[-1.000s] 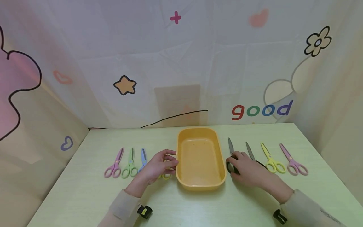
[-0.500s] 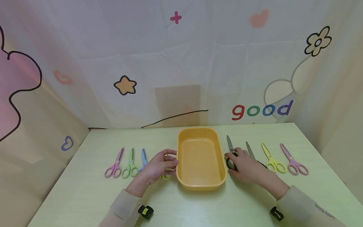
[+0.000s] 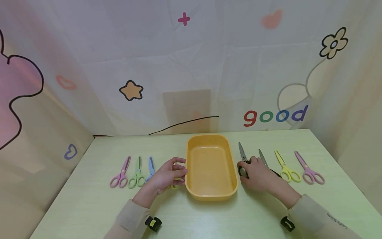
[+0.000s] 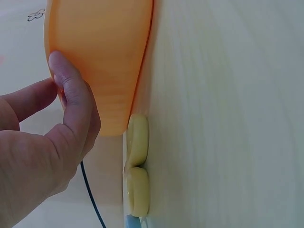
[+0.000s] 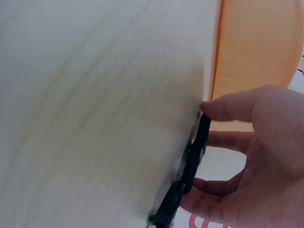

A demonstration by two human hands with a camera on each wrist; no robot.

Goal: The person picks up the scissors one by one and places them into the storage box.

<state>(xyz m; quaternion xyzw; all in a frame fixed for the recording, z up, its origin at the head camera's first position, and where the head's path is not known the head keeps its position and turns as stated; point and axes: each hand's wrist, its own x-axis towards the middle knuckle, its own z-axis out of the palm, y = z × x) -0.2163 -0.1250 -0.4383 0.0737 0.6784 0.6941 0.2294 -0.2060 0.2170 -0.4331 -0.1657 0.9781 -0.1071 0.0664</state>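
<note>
Just right of the yellow tray (image 3: 211, 169), the right hand (image 3: 258, 174) grips black scissors (image 3: 244, 157) by the handles; the left hand (image 3: 164, 175), fingers relaxed, touches the tray's opposite edge.

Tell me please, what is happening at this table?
A person's right hand pinches black-handled scissors just right of an orange tray, while the left hand touches the tray's left rim. The pinched pair is outside the tray. More scissors lie on the table at both sides, some partly hidden by the hands.
</note>
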